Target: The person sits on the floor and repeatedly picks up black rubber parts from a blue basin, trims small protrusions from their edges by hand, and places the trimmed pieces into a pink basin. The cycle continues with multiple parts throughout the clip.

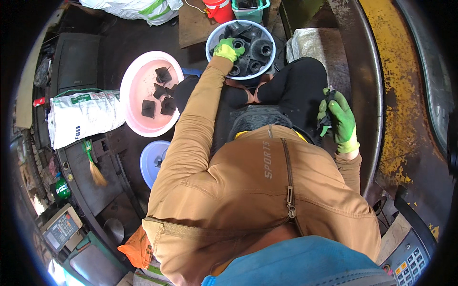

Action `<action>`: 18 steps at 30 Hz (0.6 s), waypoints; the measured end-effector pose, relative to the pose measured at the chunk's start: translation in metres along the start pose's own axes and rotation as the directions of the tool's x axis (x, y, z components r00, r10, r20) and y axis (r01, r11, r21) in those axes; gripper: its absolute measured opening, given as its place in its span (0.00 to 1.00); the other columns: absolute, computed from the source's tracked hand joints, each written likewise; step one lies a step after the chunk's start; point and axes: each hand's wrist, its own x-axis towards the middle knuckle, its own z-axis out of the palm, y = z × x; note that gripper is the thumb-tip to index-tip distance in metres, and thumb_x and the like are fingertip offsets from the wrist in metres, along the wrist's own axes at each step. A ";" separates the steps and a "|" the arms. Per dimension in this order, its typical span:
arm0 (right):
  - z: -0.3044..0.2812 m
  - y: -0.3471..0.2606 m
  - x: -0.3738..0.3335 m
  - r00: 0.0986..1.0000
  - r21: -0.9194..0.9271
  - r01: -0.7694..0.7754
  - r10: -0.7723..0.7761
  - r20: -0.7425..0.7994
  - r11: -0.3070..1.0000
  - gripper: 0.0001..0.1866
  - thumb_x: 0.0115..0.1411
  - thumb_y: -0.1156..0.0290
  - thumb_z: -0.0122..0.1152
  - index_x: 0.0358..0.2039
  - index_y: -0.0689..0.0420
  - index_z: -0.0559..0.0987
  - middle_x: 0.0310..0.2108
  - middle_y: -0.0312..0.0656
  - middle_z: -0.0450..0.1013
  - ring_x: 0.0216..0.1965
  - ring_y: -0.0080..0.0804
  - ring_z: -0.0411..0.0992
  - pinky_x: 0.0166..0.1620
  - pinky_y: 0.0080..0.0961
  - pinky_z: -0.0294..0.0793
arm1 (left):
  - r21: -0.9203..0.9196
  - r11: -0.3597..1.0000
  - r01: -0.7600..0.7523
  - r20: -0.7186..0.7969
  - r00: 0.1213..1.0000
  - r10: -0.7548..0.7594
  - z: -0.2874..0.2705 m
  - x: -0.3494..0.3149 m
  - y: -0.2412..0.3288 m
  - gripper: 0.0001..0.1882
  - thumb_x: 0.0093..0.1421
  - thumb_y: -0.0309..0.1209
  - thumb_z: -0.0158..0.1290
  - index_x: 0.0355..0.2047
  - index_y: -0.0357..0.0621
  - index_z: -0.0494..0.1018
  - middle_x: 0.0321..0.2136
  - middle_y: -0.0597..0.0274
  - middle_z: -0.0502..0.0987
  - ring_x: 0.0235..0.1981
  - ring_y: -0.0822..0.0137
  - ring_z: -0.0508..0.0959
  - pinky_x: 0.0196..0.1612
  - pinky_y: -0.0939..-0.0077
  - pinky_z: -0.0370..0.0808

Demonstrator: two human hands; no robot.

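Black hollow parts lie jumbled in a basin

Looking matt and rubbery on the black parts under the left fingers, and equally dull on the dark piece between the right fingers. Showing smooth, faintly glossy plastic on the pale blue basin around the left fingers and the pink basin left of them. Revealing rough, worn paint over metal on the yellow panel right of the right fingers.
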 end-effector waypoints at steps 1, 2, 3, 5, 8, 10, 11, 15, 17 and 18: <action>0.000 0.001 0.002 1.000 -0.015 -0.018 0.018 0.007 1.000 0.21 0.67 0.69 0.50 0.59 0.61 0.67 0.33 0.38 0.72 0.28 0.23 0.72 0.32 0.19 0.74 | -0.040 0.999 -0.029 0.065 0.997 0.032 -0.004 0.005 -0.003 0.31 0.43 0.46 0.64 0.47 0.42 0.78 0.43 0.44 0.79 0.45 0.46 0.79 0.50 0.56 0.74; -0.001 0.001 0.003 1.000 -0.025 -0.020 0.020 0.002 0.999 0.20 0.67 0.69 0.50 0.58 0.61 0.68 0.33 0.38 0.72 0.29 0.22 0.71 0.33 0.19 0.73 | -0.120 0.993 -0.008 0.027 1.000 0.012 -0.007 0.008 -0.005 0.26 0.41 0.43 0.63 0.40 0.40 0.81 0.40 0.45 0.81 0.41 0.46 0.80 0.49 0.57 0.75; -0.002 0.002 0.006 1.000 -0.026 -0.022 0.022 0.004 0.999 0.20 0.66 0.70 0.51 0.58 0.61 0.68 0.34 0.38 0.72 0.29 0.22 0.71 0.33 0.18 0.73 | -0.160 0.987 0.004 0.013 1.000 -0.002 -0.011 0.009 -0.010 0.28 0.39 0.41 0.63 0.41 0.39 0.80 0.40 0.44 0.80 0.41 0.47 0.80 0.48 0.58 0.76; -0.002 0.005 0.014 1.000 -0.003 -0.013 0.013 0.013 1.000 0.20 0.66 0.70 0.51 0.58 0.61 0.69 0.35 0.38 0.73 0.30 0.22 0.71 0.34 0.18 0.72 | -0.225 0.972 -0.071 -0.020 0.997 0.068 -0.018 0.007 -0.016 0.29 0.38 0.39 0.64 0.43 0.39 0.80 0.40 0.42 0.80 0.42 0.50 0.80 0.48 0.61 0.76; 0.011 0.016 0.032 1.000 0.033 0.012 -0.012 -0.006 0.999 0.22 0.66 0.69 0.52 0.58 0.62 0.68 0.36 0.38 0.73 0.30 0.22 0.71 0.32 0.17 0.72 | -0.204 0.964 -0.170 -0.212 0.969 0.126 -0.031 -0.009 -0.015 0.27 0.44 0.40 0.64 0.44 0.40 0.78 0.38 0.50 0.81 0.39 0.54 0.80 0.46 0.64 0.76; 0.027 0.020 0.049 0.998 -0.067 0.022 -0.025 -0.051 0.997 0.23 0.65 0.67 0.55 0.59 0.62 0.68 0.36 0.38 0.73 0.30 0.21 0.71 0.29 0.17 0.71 | -0.342 0.903 -0.258 -0.428 0.899 0.095 -0.045 -0.024 -0.001 0.28 0.44 0.38 0.65 0.45 0.40 0.78 0.37 0.51 0.81 0.38 0.56 0.80 0.45 0.66 0.76; 0.038 0.021 0.059 0.998 -0.039 0.046 -0.048 -0.035 0.998 0.24 0.64 0.66 0.56 0.58 0.62 0.68 0.36 0.38 0.73 0.30 0.21 0.71 0.27 0.17 0.70 | -0.409 0.890 -0.203 -0.449 0.893 -0.003 -0.054 -0.034 0.009 0.28 0.43 0.37 0.66 0.46 0.40 0.78 0.37 0.52 0.81 0.38 0.57 0.80 0.44 0.66 0.77; 0.086 0.013 0.095 0.991 -0.064 0.132 -0.131 0.017 0.989 0.20 0.62 0.66 0.61 0.52 0.60 0.72 0.33 0.36 0.74 0.24 0.18 0.68 0.26 0.14 0.68 | -0.363 0.817 -0.449 -0.622 0.769 0.146 -0.094 -0.088 0.070 0.28 0.43 0.35 0.68 0.45 0.38 0.77 0.39 0.54 0.79 0.38 0.61 0.80 0.43 0.69 0.77; 0.101 0.004 0.101 0.971 0.004 0.136 -0.134 0.200 0.991 0.18 0.62 0.67 0.61 0.50 0.60 0.73 0.32 0.36 0.74 0.25 0.18 0.69 0.26 0.14 0.68 | -0.190 0.787 -0.587 -0.701 0.642 0.310 -0.110 -0.111 0.101 0.27 0.43 0.33 0.68 0.44 0.37 0.76 0.40 0.53 0.79 0.39 0.61 0.80 0.43 0.67 0.78; 0.106 0.001 0.099 0.957 0.038 0.116 -0.122 0.264 0.992 0.17 0.62 0.68 0.60 0.49 0.60 0.73 0.32 0.37 0.74 0.25 0.19 0.70 0.26 0.15 0.69 | -0.175 0.768 -0.616 -0.681 0.639 0.358 -0.116 -0.125 0.113 0.28 0.42 0.30 0.69 0.44 0.37 0.74 0.42 0.51 0.78 0.41 0.59 0.79 0.44 0.66 0.77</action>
